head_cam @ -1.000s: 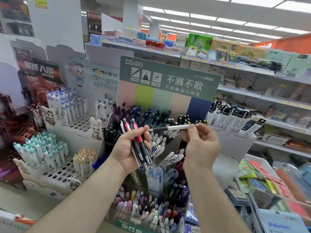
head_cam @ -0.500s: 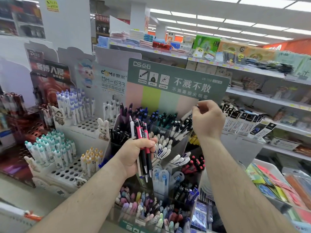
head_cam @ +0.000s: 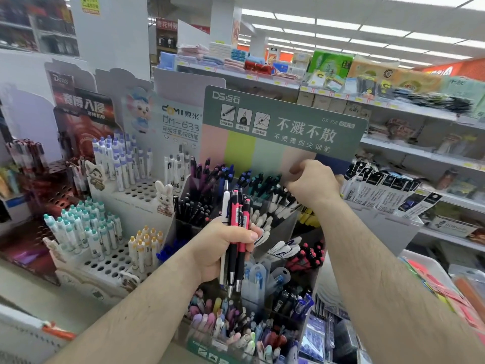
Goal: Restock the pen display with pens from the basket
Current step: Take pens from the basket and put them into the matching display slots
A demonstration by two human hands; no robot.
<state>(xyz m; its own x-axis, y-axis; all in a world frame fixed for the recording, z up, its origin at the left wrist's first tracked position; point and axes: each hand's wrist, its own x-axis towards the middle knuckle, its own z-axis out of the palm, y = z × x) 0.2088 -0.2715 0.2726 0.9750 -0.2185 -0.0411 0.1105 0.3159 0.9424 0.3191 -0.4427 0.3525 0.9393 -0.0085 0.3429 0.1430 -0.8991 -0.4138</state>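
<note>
My left hand (head_cam: pixel 223 248) grips a bunch of pens (head_cam: pixel 237 219) upright in front of the display, red-and-black ones and a white one, tips down. The pen display (head_cam: pixel 284 233) is a tiered clear rack of compartments full of pens under a green header sign (head_cam: pixel 283 122). My right hand (head_cam: pixel 313 183) is at the rack's upper right compartment, fingers curled and pinching the top of a white pen (head_cam: pixel 284 203) among the white and black pens there. Most of that pen is hidden by the others.
White cardboard pen stands with hole grids (head_cam: pixel 110 261) sit to the left. Store shelves (head_cam: pixel 420 153) with packaged goods run behind and to the right. A tray of coloured packets (head_cam: pixel 446 292) lies at the lower right. A white wire edge with an orange tip (head_cam: pixel 52 332) shows at the lower left.
My right hand carried the white pen from in front of my left hand up to the upper right compartment and lowered it among the pens there. My left hand kept its bunch.
</note>
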